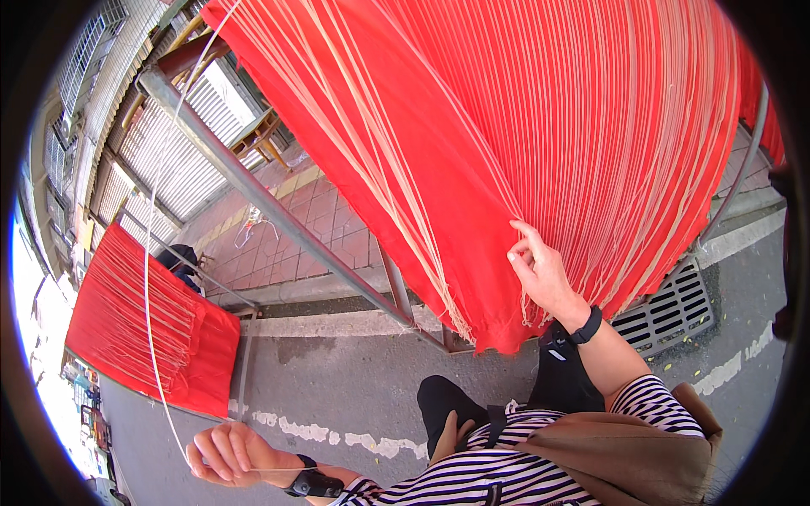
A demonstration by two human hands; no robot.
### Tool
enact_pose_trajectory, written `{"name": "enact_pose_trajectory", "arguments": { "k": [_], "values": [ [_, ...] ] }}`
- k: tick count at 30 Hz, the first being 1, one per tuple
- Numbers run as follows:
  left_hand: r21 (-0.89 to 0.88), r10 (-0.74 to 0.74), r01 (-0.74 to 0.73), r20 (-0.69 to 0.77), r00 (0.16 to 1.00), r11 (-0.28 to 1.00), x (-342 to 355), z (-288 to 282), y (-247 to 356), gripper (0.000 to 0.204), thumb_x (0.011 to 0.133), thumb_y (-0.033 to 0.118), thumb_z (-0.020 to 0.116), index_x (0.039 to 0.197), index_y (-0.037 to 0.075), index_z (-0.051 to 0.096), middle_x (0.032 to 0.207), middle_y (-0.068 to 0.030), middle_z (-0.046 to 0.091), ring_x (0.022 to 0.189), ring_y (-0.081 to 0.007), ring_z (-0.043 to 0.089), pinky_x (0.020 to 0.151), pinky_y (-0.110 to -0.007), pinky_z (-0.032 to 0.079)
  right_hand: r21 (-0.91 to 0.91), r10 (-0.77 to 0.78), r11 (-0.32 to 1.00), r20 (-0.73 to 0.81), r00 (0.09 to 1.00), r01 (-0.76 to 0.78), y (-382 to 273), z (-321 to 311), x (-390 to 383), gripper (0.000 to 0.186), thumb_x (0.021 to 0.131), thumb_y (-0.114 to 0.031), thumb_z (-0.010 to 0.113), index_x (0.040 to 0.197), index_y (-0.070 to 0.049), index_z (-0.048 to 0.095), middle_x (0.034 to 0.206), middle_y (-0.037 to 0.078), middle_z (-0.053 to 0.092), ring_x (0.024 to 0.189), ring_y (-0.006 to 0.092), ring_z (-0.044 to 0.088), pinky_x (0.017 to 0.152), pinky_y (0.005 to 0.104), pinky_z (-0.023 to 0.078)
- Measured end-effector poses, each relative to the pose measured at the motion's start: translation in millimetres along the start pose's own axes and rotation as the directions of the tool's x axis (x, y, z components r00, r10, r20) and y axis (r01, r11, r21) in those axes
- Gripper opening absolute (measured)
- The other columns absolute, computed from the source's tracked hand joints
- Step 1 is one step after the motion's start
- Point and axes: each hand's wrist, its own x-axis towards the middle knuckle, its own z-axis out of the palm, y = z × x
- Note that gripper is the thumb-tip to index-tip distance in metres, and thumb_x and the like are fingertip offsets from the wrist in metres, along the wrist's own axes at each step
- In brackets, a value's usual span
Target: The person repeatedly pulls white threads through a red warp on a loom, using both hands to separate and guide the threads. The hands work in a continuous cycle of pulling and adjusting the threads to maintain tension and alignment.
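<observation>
Head view: left hand (226, 454) pinches one drawn-out strand (148, 253); right hand (540, 271) pinches strands on cloth (540, 126); most remain.

Surroundings — street-side drying area

A second red cloth (156, 325) hangs on a metal frame at far left. A drain grate (666, 316) sits in the asphalt road (354, 384) — brick pavement (312, 215) and corrugated shutters (169, 152) lie behind.
</observation>
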Motion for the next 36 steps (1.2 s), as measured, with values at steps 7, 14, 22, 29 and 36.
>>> {"name": "enact_pose_trajectory", "arguments": {
  "k": [7, 14, 22, 29, 36],
  "values": [
    [-0.023, -0.386, 0.386, -0.012, 0.922, 0.922, -39, -24, -65, 0.019, 0.105, 0.020, 0.057, 0.089, 0.010, 0.056, 0.071, -0.0015, 0.051, 0.058, -0.0103, 0.049, 0.054, -0.025, 0.047, 0.025, -0.009, 1.000, 0.056, 0.998, 0.008, -1, 2, -8, 0.048, 0.096, -0.006, 0.063, 0.142, -0.003, 0.048, 0.086, 0.009, 0.065, 0.069, 0.0188, 0.064, 0.063, 0.0344, 0.051],
    [0.220, -0.703, 0.731, -0.200, 0.682, 0.646, -86, -36, -134, 0.021, 0.100, 0.020, 0.066, 0.095, -0.001, 0.065, 0.075, -0.0078, 0.059, 0.063, -0.0174, 0.055, 0.058, -0.034, 0.049, 0.029, -0.037, 0.999, 0.079, 0.996, 0.035, -1, 4, -19, 0.042, 0.097, -0.006, 0.063, 0.138, -0.004, 0.052, 0.085, 0.009, 0.064, 0.068, 0.0174, 0.063, 0.065, 0.0333, 0.051],
    [0.473, -0.783, 0.818, -0.349, 0.514, 0.327, -108, -46, -186, 0.016, 0.099, 0.011, 0.065, 0.108, -0.001, 0.070, 0.083, -0.0068, 0.068, 0.078, -0.0150, 0.063, 0.076, -0.030, 0.052, 0.082, -0.041, 0.996, 0.094, 0.995, 0.033, 1, 10, -30, 0.027, 0.097, -0.005, 0.063, 0.123, -0.002, 0.060, 0.088, 0.010, 0.065, 0.073, 0.0157, 0.065, 0.068, 0.0312, 0.053],
    [0.569, -0.718, 0.780, -0.426, 0.551, 0.261, -114, -65, -230, 0.013, 0.100, 0.007, 0.064, 0.108, 0.001, 0.073, 0.088, -0.0014, 0.070, 0.083, -0.0085, 0.064, 0.080, -0.024, 0.052, 0.052, -0.044, 0.998, -0.050, 0.998, 0.046, 5, 16, -32, 0.020, 0.093, -0.003, 0.067, 0.112, -0.001, 0.061, 0.089, 0.008, 0.063, 0.071, 0.0126, 0.062, 0.062, 0.0280, 0.050],
    [0.608, -0.647, 0.767, -0.505, 0.572, 0.204, -110, -86, -254, 0.014, 0.099, 0.002, 0.063, 0.112, 0.002, 0.070, 0.094, -0.0002, 0.069, 0.086, -0.0076, 0.063, 0.080, -0.024, 0.052, 0.145, -0.063, 0.988, 0.021, 0.998, 0.059, -18, 19, -34, 0.023, 0.093, -0.003, 0.068, 0.115, -0.001, 0.063, 0.093, 0.007, 0.064, 0.073, 0.0096, 0.062, 0.063, 0.0258, 0.049]
  ]
}}
